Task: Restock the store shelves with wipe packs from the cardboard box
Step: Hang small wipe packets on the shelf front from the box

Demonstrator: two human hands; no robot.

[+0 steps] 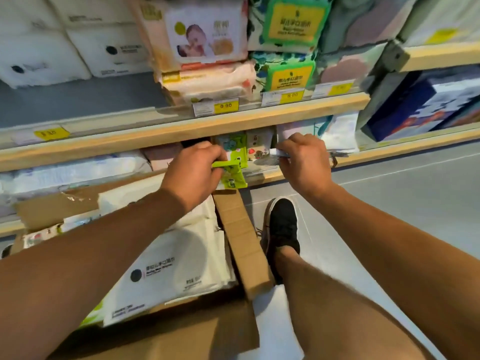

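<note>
Left hand (193, 168) curled tight round a small green wipe pack (232, 175), held at the lip of the lower shelf (262, 175). Right hand (304, 162) pinching a pale pack (278, 153), blurred, possibly another wipe pack. Hands apart, either side of packs standing on the shelf. Cardboard box (241, 242) open below, white wipe packs (168, 268) inside.

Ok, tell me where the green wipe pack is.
In the head view, centre: the left hand grips the green wipe pack at the lower shelf edge, above the cardboard box.
</note>
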